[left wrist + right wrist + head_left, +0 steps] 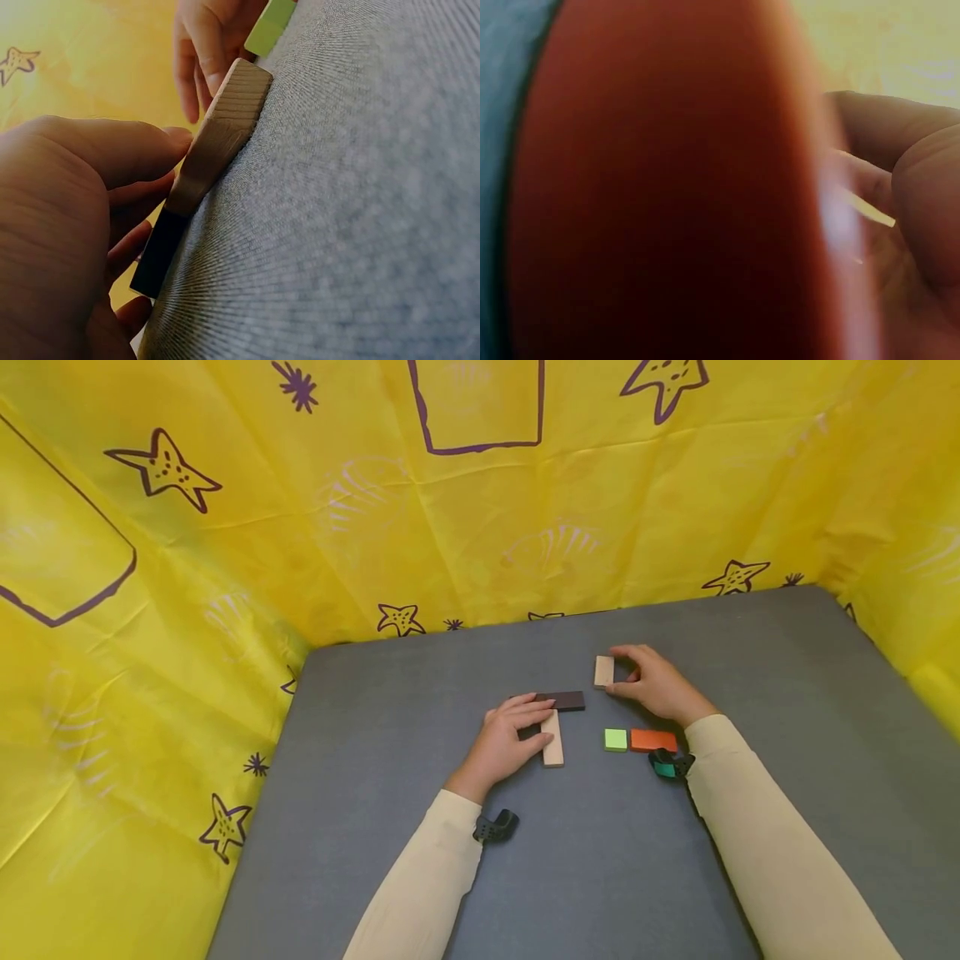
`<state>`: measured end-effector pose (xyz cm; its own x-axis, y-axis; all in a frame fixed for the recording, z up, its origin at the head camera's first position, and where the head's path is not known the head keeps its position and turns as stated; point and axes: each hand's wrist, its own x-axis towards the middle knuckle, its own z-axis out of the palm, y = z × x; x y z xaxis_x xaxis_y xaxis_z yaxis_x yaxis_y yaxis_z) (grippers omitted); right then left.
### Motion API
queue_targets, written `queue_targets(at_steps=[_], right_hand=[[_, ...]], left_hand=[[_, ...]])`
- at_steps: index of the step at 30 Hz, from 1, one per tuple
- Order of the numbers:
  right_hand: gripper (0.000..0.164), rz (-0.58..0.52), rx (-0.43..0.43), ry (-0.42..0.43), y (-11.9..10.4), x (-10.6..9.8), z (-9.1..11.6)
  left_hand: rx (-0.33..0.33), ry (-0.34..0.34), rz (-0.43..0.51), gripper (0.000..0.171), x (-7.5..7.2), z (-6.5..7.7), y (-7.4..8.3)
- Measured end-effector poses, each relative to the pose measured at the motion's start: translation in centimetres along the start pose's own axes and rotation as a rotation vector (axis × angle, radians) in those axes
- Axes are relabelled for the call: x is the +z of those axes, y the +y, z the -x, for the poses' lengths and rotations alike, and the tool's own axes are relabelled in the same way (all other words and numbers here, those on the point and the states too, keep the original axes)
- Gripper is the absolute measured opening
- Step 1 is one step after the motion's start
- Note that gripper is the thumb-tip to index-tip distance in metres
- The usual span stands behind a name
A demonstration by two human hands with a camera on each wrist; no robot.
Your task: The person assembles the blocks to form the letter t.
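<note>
Saw a grey tabletop (375, 718) with a ribbed weave. Found on it a dark block (572, 700), a long pale block (553, 756) set crosswise at its side, and, to the right, a lime-green block (616, 740) just beside an orange-red block (651, 739). Noticed a shorter pale block (603, 672) farther back, unclear whether resting or raised.

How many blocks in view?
5: dark block and long wooden block at the left hand, short wooden block at the right hand, green block and orange block side by side. Hands might hide more.
</note>
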<state>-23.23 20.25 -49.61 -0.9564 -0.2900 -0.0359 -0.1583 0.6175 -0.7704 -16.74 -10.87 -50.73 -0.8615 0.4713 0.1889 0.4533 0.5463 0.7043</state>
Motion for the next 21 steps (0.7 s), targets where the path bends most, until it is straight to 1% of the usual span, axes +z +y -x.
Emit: queue_targets(at_steps=[6, 11, 21], right_hand=[[0.059, 0.015, -0.007, 0.014, -0.15, 0.21, -0.05], [0.062, 0.038, -0.005, 0.019, -0.29, 0.26, -0.08], [0.062, 0.074, -0.004, 0.033, -0.82, 0.38, -0.07]], left_hand=[[-0.004, 0.002, 0.035, 0.045, 0.0, -0.1, 0.0], [-0.006, 0.012, 0.045, 0.045, 0.03, -0.13, 0.02], [-0.021, 0.019, 0.053, 0.046, 0.05, -0.04, -0.25]])
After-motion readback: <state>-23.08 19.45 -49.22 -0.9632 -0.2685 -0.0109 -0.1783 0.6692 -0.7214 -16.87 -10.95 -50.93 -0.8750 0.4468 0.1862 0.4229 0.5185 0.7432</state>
